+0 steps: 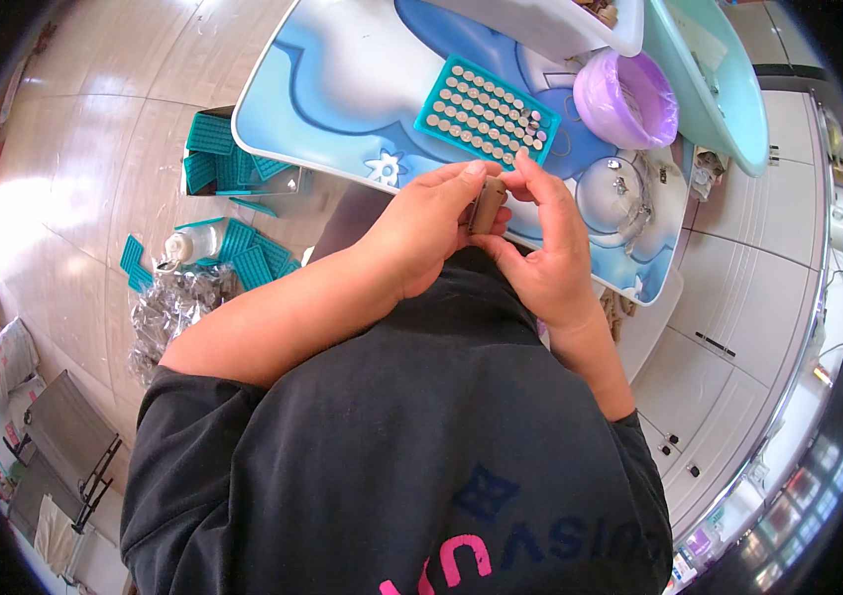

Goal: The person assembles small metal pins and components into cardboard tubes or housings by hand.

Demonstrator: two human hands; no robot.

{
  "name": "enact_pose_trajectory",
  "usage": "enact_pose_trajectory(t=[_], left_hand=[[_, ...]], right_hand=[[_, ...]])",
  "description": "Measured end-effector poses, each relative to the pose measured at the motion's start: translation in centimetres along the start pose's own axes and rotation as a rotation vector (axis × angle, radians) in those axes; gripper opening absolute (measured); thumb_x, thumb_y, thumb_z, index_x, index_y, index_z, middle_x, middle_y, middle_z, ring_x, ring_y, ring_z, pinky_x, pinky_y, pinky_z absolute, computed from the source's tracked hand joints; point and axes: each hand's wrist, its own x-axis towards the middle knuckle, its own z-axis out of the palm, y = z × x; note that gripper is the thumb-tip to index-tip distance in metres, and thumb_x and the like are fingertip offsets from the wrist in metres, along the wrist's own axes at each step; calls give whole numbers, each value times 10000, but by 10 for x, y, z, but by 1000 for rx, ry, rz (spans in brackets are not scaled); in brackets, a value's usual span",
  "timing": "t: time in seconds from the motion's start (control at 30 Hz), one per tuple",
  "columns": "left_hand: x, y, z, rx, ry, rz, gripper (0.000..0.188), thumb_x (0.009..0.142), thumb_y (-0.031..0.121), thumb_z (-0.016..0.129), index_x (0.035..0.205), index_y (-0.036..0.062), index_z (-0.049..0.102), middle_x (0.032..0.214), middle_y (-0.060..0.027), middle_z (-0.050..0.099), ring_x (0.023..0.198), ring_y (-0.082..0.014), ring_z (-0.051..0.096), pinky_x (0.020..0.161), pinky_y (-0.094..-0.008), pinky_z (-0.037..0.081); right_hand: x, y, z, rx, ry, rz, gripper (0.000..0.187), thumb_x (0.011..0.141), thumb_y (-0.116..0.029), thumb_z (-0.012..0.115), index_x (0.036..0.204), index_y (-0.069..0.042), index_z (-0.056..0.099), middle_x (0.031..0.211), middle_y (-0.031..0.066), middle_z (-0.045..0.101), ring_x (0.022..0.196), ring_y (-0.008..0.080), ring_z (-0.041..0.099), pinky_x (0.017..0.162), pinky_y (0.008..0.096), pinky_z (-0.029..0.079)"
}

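Note:
My left hand and my right hand meet close to my body, at the near edge of a blue and white patterned table. Between them they hold a small brown cylinder-like piece, gripped by the fingertips of both. Its exact kind cannot be made out, and fingers cover part of it. Just beyond my hands lies a teal tray with rows of small round beige pieces. A few silvery bits sit among the pieces at its right end.
Right of the tray stand a lined lavender bucket, an aqua tub and a white bin. A round pale dish holds small metallic parts. On the floor at left are teal trays, clear plastic bags and a bottle.

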Motion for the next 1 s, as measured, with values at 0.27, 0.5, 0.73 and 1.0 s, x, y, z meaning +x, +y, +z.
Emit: enact_pose_trajectory(t=[0.27, 0.5, 0.73, 1.0], left_hand=[[1, -9, 1, 208, -88, 101, 463, 868, -32, 535, 1316, 7, 427, 1073, -81, 578, 980, -163, 575, 859, -283, 480], [-4, -9, -3, 736, -86, 420, 448, 843, -56, 559, 1272, 12, 451, 1045, -100, 591, 974, -159, 580, 855, -272, 466], [-15, 12, 2, 886, -42, 367, 304, 823, -9, 629, 1114, -1, 539, 925, -63, 625, 852, -105, 590, 751, -244, 480], [-17, 10, 10, 855, 26, 514, 120, 812, 47, 667, 885, -3, 587, 718, -79, 614, 673, -112, 604, 615, -265, 485]], right_hand=[[-3, -2, -2, 7, 50, 50, 655, 642, -47, 765, 1241, -43, 502, 1058, 126, 574, 958, 267, 568, 822, 343, 473], [-9, 16, -9, 246, -10, 229, 405, 758, -128, 720, 1126, -21, 589, 1010, 91, 578, 890, 176, 570, 776, 266, 458], [-13, 13, -9, 867, 199, 455, 322, 842, -188, 678, 1081, -2, 569, 951, 21, 602, 845, 72, 543, 768, 213, 432], [-13, 5, -3, 856, 261, 360, 261, 882, -169, 629, 1058, 6, 547, 919, 11, 587, 820, 53, 522, 758, 188, 414]])
